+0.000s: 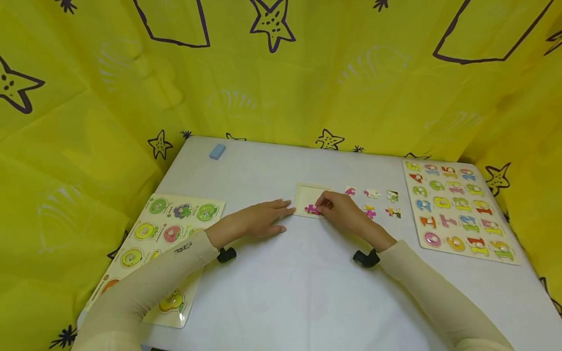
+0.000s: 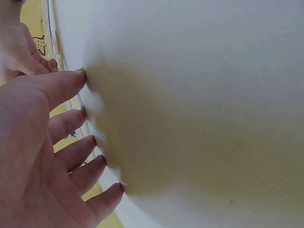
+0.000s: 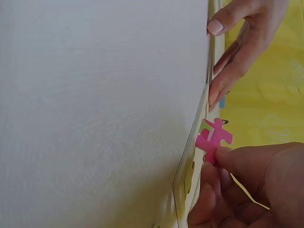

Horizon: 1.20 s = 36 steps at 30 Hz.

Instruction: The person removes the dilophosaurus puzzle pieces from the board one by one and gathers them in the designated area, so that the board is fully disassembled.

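Observation:
A pink jigsaw piece is pinched between the thumb and fingers of my right hand. In the head view the piece is over the lower part of a small cream puzzle tray. My left hand lies palm down on the white table, fingers extended, its fingertips at the tray's left edge. The left wrist view shows those fingertips touching the table surface. Right of my right hand, several loose jigsaw pieces lie in two rows; the hand partly hides some of them.
A number puzzle board lies on the right. On the left, a fruit puzzle board is partly under my left forearm. A blue block sits near the far left edge. Yellow patterned cloth hangs behind the table.

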### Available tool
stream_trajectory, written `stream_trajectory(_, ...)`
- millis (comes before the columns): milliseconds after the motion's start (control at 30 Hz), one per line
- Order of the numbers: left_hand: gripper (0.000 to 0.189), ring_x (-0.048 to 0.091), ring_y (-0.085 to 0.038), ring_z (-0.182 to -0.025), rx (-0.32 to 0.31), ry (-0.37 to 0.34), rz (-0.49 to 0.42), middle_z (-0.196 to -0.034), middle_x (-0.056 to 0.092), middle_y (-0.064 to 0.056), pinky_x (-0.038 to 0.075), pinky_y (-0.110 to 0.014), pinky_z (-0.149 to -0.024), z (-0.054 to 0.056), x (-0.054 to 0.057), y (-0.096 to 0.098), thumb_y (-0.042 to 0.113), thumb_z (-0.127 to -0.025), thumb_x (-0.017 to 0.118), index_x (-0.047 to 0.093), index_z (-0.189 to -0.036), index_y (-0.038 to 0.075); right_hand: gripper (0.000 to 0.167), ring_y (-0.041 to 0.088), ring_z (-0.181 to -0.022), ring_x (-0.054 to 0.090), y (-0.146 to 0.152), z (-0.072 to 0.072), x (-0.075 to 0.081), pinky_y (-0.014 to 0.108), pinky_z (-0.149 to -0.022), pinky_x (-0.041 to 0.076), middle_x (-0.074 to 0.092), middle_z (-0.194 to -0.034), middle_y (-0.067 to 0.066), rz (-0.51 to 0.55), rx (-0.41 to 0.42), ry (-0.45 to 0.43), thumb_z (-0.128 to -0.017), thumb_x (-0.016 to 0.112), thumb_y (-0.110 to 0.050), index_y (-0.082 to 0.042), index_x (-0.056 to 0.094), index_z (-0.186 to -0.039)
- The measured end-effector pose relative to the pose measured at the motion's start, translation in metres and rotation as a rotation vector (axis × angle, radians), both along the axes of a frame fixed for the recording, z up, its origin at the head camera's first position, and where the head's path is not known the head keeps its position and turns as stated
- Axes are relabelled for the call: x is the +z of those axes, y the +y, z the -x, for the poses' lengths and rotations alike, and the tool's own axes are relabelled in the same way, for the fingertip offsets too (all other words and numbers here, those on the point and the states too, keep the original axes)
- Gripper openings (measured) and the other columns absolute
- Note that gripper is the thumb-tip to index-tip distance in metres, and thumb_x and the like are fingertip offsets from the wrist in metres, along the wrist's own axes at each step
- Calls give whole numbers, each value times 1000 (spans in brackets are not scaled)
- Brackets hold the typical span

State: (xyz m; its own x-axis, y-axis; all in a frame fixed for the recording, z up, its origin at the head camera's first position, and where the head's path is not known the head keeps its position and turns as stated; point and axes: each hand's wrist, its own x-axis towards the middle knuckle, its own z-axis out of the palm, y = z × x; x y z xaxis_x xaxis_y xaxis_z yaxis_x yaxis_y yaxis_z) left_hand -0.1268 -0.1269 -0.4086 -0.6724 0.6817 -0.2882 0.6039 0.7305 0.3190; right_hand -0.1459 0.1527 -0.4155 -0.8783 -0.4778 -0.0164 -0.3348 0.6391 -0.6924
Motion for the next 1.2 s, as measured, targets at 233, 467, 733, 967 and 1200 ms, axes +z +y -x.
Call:
stream_trajectory(233, 63, 26, -32, -161, -16, 14, 7, -173, 29, -10, 26, -47, -130, 0, 0, 0, 37, -110, 57, 38, -165, 13, 7, 23, -92, 64, 15, -1, 16, 33, -79, 53, 73, -99, 6, -20, -34, 0, -103, 68, -9, -7, 74, -106)
stream_trajectory(467, 63, 26, -32, -161, -11, 4, 4, -174, 29, -10, 26, -47, -130, -1, 1, -1, 36, -110, 57, 38, -165, 13, 10, 24, -94, 65, 50, -2, 37, 31, -77, 54, 74, -101, 9, -57, -73, -29, -104, 67, -11, -5, 75, -106)
stream_trajectory(733, 63, 27, -32, -161, -20, 21, 1, -173, 30, -11, 28, -47, -130, -1, 0, -1, 36, -110, 57, 38, -165, 12, 15, 27, -89, 65, 97, -12, 44, 27, -72, 52, 75, -99, 11, -104, -93, -91, -106, 64, -13, -3, 75, -108)
stream_trajectory(967, 63, 27, -32, -161, -16, 18, -7, -173, 30, -11, 28, -47, -130, -1, -1, -2, 36, -110, 58, 38, -165, 12, 18, 18, -90, 59, 125, -18, 38, 29, -74, 51, 73, -101, 6, -174, -57, -129, -106, 65, -17, -3, 76, -107)
stream_trajectory(1200, 63, 27, -32, -161, -11, 12, -13, -173, 30, -10, 28, -47, -130, -2, 0, -2, 36, -109, 58, 39, -165, 13, 17, 19, -90, 55, 135, -22, 34, 28, -75, 49, 72, -100, 4, -176, -1, -248, -104, 61, -10, -1, 75, -108)
